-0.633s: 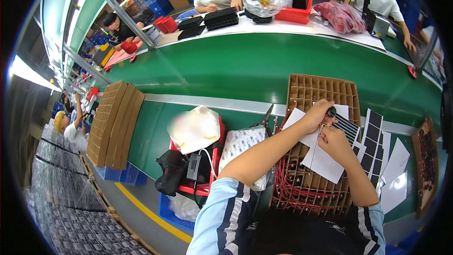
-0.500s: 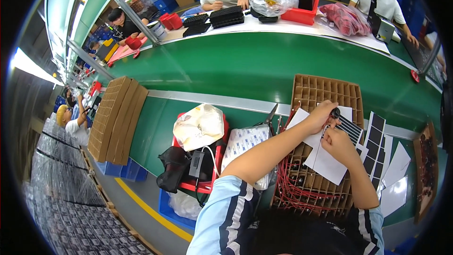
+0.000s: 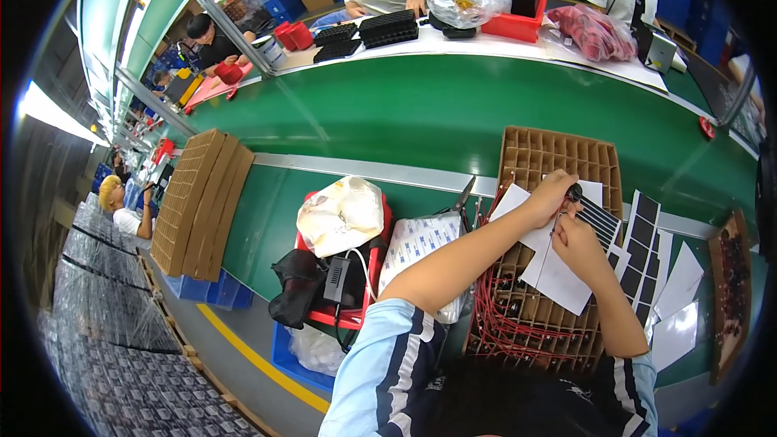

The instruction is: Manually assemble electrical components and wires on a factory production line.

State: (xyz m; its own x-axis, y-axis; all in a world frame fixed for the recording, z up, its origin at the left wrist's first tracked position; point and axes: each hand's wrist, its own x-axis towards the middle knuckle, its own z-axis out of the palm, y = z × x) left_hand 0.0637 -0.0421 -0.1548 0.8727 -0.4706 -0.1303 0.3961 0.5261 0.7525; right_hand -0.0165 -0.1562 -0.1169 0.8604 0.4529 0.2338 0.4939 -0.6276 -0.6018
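My left hand point(image 3: 552, 197) is closed on a small round black part point(image 3: 575, 193), held over the upper half of a cardboard divider tray point(image 3: 558, 144). Just below it, my right hand point(image 3: 578, 244) is closed in a pinch against the part; what its fingertips hold is too small to make out. Under both hands lie white sheets point(image 3: 566, 283), one with black strips point(image 3: 599, 220). Red wires point(image 3: 498, 338) with small dark parts spread over the tray's lower left cells.
Sheets with black rectangles point(image 3: 642, 235) lie right of the tray, near another parts-filled tray point(image 3: 731, 299). Left are scissors point(image 3: 464, 194), a bubble-wrap-like white pack point(image 3: 421, 244) and a red bin point(image 3: 380, 263). Divider trays point(image 3: 198, 202) stand far left. People work across the green bench.
My right hand has shifted slightly up and left against the black part; my left hand has hardly moved. Across the bench, the person at the right has leaned and turned aside.
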